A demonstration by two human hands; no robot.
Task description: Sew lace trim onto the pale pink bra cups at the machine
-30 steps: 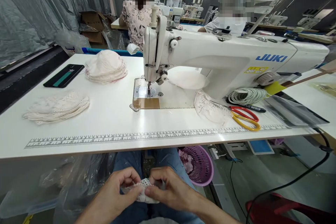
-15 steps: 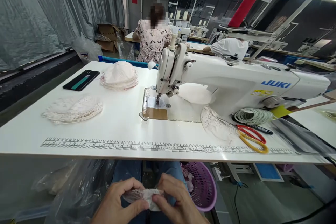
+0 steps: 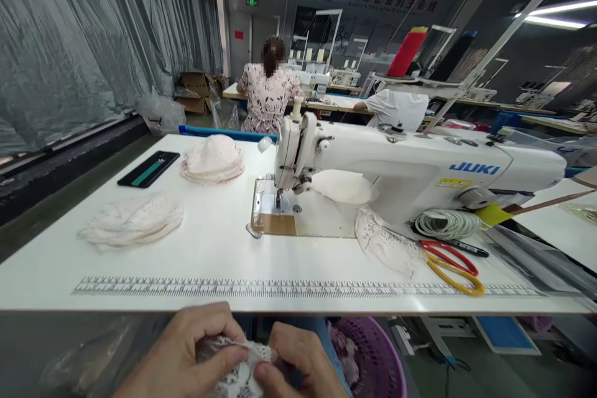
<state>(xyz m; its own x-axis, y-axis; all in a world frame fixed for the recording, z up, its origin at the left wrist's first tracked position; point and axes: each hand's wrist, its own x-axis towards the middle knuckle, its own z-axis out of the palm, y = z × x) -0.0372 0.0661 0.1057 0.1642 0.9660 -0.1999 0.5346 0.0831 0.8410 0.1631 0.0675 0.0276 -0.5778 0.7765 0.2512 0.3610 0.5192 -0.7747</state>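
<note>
Below the table's front edge, over the lap, a white lace piece [image 3: 242, 368] is pinched in both hands. My left hand [image 3: 186, 348] grips its left side between thumb and curled fingers. On its right side, my right hand [image 3: 303, 360] holds it with thumb and forefinger. The lower part of the lace runs out of the picture. On the table lie a stack of lace pieces [image 3: 133, 221] at the left and a pile of pale fabric cups [image 3: 212, 158] behind it. Another lace piece [image 3: 385, 242] rests beside the sewing machine [image 3: 396, 161].
Red-and-yellow-handled scissors [image 3: 454, 267] and a coil of pale cord [image 3: 445, 224] lie at the machine's right. A printed ruler [image 3: 280, 288] runs along the table's front. A dark phone [image 3: 149, 169] lies far left. A purple basket [image 3: 373, 354] stands below. Two people sit farther back.
My hands have come up and a little left, nearer the table edge. More of the lace now shows spread between them. The view has tilted upward.
</note>
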